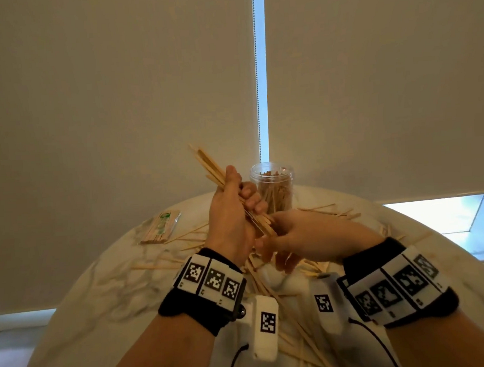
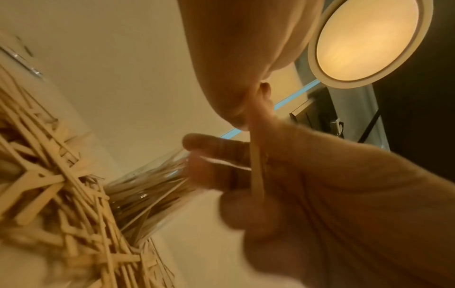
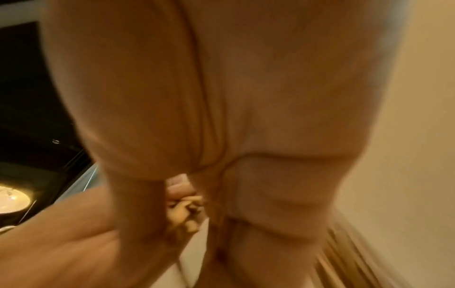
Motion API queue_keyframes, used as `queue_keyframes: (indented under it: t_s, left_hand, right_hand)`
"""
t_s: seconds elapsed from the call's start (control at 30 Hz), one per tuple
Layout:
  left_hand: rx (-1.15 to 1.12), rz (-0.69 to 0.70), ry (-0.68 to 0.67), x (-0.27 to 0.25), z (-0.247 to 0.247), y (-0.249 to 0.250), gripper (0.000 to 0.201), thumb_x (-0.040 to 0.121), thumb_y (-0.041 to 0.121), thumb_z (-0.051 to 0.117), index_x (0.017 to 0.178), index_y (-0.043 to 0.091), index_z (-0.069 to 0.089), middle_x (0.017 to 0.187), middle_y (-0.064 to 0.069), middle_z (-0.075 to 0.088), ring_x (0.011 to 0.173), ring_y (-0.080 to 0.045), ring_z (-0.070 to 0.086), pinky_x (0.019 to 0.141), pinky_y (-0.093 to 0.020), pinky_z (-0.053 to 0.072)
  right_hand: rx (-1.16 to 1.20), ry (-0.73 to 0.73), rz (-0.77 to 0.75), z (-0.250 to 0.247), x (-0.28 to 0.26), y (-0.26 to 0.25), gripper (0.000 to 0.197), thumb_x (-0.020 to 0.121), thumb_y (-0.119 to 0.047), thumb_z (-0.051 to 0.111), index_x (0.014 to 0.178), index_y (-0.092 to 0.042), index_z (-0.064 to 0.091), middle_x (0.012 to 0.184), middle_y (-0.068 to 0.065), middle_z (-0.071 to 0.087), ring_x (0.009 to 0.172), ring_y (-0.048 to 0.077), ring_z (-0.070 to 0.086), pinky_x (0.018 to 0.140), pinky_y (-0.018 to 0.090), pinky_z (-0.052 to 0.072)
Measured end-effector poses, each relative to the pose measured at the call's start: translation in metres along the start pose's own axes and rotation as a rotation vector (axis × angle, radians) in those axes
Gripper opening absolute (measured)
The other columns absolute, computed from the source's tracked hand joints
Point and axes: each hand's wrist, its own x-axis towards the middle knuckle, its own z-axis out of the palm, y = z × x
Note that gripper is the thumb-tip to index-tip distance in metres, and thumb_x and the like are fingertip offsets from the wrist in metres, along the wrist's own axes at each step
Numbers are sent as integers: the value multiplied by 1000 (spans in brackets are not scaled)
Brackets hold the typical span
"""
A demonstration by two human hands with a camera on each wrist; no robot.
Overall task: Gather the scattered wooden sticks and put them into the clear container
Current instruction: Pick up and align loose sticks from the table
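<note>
- The left hand (image 1: pixel 231 212) is gripping a bundle of wooden sticks (image 1: pixel 208 167), fingers curled round it, the bundle slanting up and to the left above the table (image 1: pixel 81 301).
- The right hand (image 1: pixel 303 236) is meeting the bundle's lower end just beside the left palm; its fingers are curling at the stick ends, though I cannot tell whether they are pinching them.
- The clear container (image 1: pixel 272 187) is standing upright just behind both hands, already holding many sticks, its mouth uncovered.
- The hands and the raised bundle are sitting between the viewer and the container, hiding its lower left side.
- Loose sticks (image 1: pixel 273 292) are lying scattered on the table under and around the wrists.
- A wrapped packet of sticks (image 1: pixel 160 228) is lying to the left, apart from the pile.
- Pale roller blinds (image 1: pixel 117 106) are hanging behind the table.
</note>
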Motion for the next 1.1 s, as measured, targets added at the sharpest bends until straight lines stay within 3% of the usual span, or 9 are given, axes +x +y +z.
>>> queue_keyframes:
  t_s: [0.2, 0.3, 0.37, 0.47, 0.6, 0.7, 0.83, 1.0, 1.1]
  left_hand:
    - [357, 47, -30, -4, -5, -17, 41, 103, 43, 43, 81, 13, 60, 76, -7, 66, 68, -19, 63, 70, -36, 55]
    - [546, 23, -78, -4, -10, -16, 54, 102, 51, 38, 66, 26, 70, 96, -9, 74, 70, -20, 67, 53, -31, 46]
    - [490, -60, -142, -5, -9, -13, 53, 103, 46, 38, 65, 24, 68, 107, -10, 73, 83, -19, 70, 62, -31, 50]
    - [396, -159, -189, -8, -6, -12, 41, 104, 38, 43, 86, 15, 72, 118, -12, 71, 102, -18, 69, 84, -32, 55]
    - [390, -149, -202, -6, -3, -5, 24, 99, 33, 54, 107, 16, 69, 117, -9, 71, 102, -19, 68, 84, -37, 54]
    - [229, -37, -50, 1, -5, 14, 48, 89, 39, 67, 130, 18, 53, 125, -13, 66, 113, -26, 65, 95, -45, 52]
    - [182, 105, 61, 3, -5, 34, 46, 96, 53, 52, 129, 21, 54, 117, -11, 70, 104, -29, 71, 85, -46, 57]
    - [459, 177, 35, -5, 10, 13, 46, 108, 35, 31, 101, 4, 64, 91, -15, 75, 83, -27, 74, 76, -38, 60]
    - [437, 187, 3, -6, 14, 12, 36, 108, 27, 33, 104, 6, 62, 84, -14, 74, 79, -28, 73, 75, -40, 60]
  right_hand:
    - [19, 82, 62, 8, 4, -3, 13, 92, -23, 58, 88, -12, 63, 75, 4, 58, 64, 17, 50, 61, 33, 44]
    - [211, 152, 41, 7, 3, -4, 18, 93, -30, 58, 106, -17, 59, 84, 0, 62, 64, 11, 49, 53, 26, 42]
    - [152, 237, -19, 3, 6, -2, 22, 96, -40, 57, 110, -23, 58, 83, -5, 63, 61, 6, 51, 52, 24, 42]
    - [72, 312, -107, 3, 9, 1, 28, 99, -48, 49, 118, -28, 56, 86, -10, 64, 66, 0, 59, 65, 27, 49]
    - [-58, 322, -92, -7, 3, 2, 31, 103, -49, 40, 116, -27, 58, 90, -5, 66, 73, 9, 62, 69, 33, 53]
    - [-164, 266, -20, -20, -11, 0, 29, 104, -46, 41, 107, -23, 59, 82, 0, 62, 64, 11, 54, 63, 34, 48]
    - [-205, 149, 3, -26, -21, -4, 25, 103, -48, 42, 100, -29, 58, 80, -4, 60, 64, 8, 52, 62, 29, 45]
    - [-277, 122, 89, -14, -14, -7, 40, 93, -63, 51, 91, -26, 65, 76, -1, 66, 59, 10, 59, 62, 30, 54]
    - [-273, 171, 98, -17, -15, -4, 37, 93, -60, 54, 73, -30, 64, 69, -5, 64, 56, 7, 55, 61, 26, 44]
